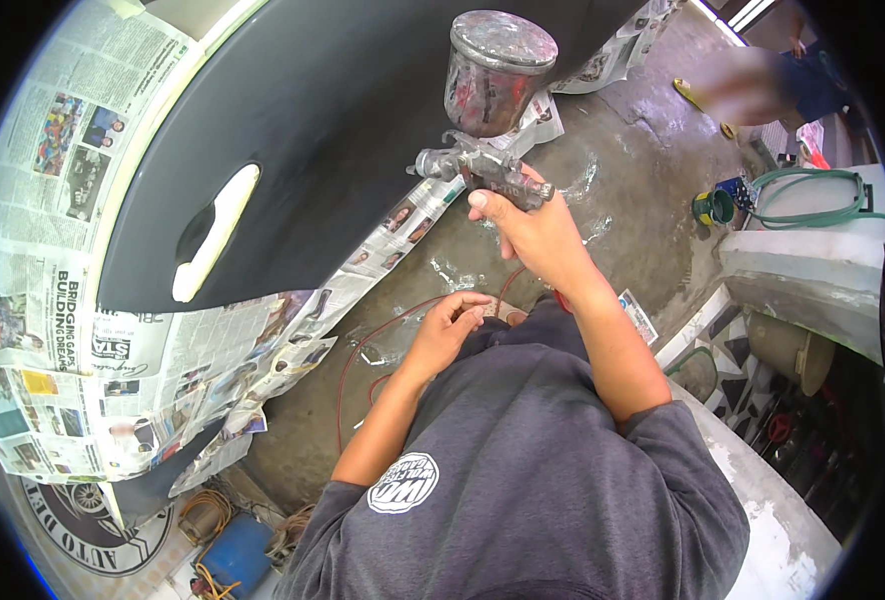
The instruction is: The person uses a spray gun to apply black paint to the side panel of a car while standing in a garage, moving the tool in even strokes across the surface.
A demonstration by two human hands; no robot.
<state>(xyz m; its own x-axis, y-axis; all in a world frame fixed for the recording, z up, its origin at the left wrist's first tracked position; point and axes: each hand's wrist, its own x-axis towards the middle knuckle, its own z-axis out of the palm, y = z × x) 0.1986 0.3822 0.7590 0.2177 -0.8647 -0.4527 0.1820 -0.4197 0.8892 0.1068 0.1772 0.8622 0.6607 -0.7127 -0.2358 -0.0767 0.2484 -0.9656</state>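
Note:
A metal spray gun (488,168) with a paint-stained cup (495,75) on top is gripped in my right hand (538,225). Its nozzle points left at a dark car body panel (333,120), apart from the surface. My thumb lies behind the gun's body; other fingers are partly hidden round the handle. My left hand (447,332) hangs by my waist, loosely curled, with a gap between thumb and fingers and nothing seen in it. A thin red hose (358,350) runs behind that hand. Pale masking covers the door handle (218,235).
Newspaper sheets (123,60) with tape border the panel. A person in dark clothes (813,85) is at upper right. A green hose (813,215) lies coiled on a concrete ledge (793,250) beside a small bucket (713,207). A blue container (238,555) stands at lower left.

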